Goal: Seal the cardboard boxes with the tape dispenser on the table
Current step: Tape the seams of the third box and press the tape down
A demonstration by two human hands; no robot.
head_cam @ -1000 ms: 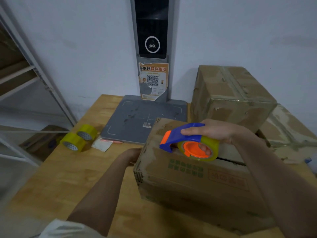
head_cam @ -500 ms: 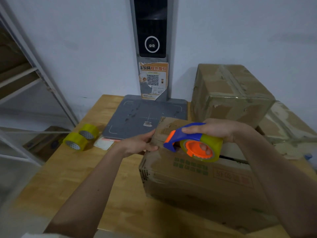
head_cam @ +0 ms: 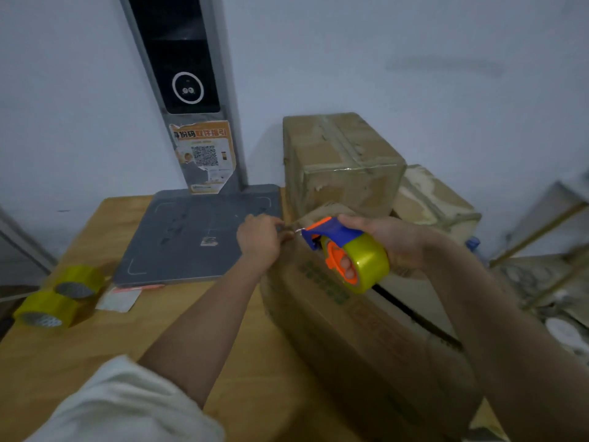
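A pale wall backs a light wooden surface (head_cam: pixel 95 355). At its right a large brown cardboard box (head_cam: pixel 366 342) lies with a dark gap between its top flaps; its contents are hidden. The right hand (head_cam: pixel 392 237) grips a blue-and-orange tape dispenser with a yellow roll (head_cam: pixel 353 256) above the box's far left corner, fingers (head_cam: pixel 345 266) through the core. The left hand (head_cam: pixel 258 237) pinches the tape end just beside the dispenser's mouth. Two taped brown boxes (head_cam: pixel 344 161) sit beyond. Two loose yellow tape rolls (head_cam: pixel 60 298) rest near the left edge, beside a grey flat scale platform (head_cam: pixel 191 237).
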